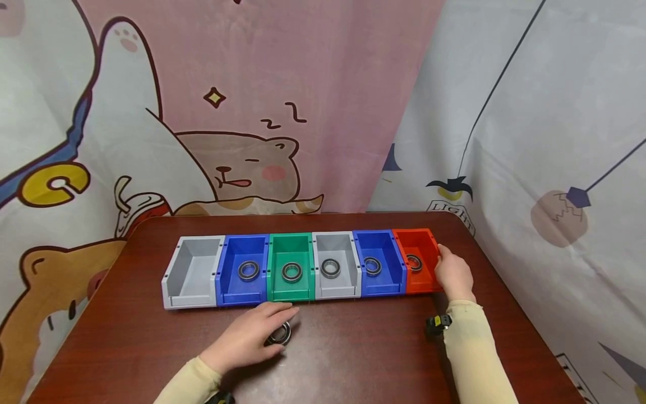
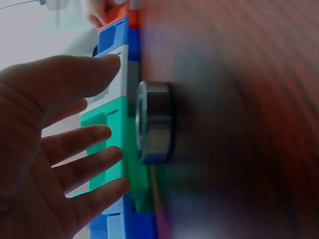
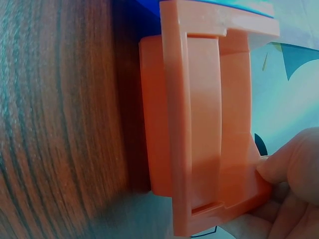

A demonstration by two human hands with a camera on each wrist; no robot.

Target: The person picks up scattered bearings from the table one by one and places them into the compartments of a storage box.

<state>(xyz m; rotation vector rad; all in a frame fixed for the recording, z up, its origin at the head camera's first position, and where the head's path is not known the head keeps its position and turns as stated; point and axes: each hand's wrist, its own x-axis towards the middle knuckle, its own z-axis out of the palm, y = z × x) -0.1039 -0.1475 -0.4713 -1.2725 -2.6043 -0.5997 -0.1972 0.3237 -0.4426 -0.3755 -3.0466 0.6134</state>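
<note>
A ball bearing stands by my left hand on the table, in front of the green bin. In the left wrist view the fingers and thumb are spread above this bearing, apart from it. My right hand pinches the side wall of the red bin at the row's right end. Up close in the right wrist view, the thumb lies on the inner side of the red bin and fingers are behind the wall. A bearing lies inside the red bin.
Bins stand joined in one row: a grey bin at the left end, a blue bin, the green one, another grey bin, another blue bin and the red one. The middle ones each hold a bearing. A printed curtain hangs behind the table.
</note>
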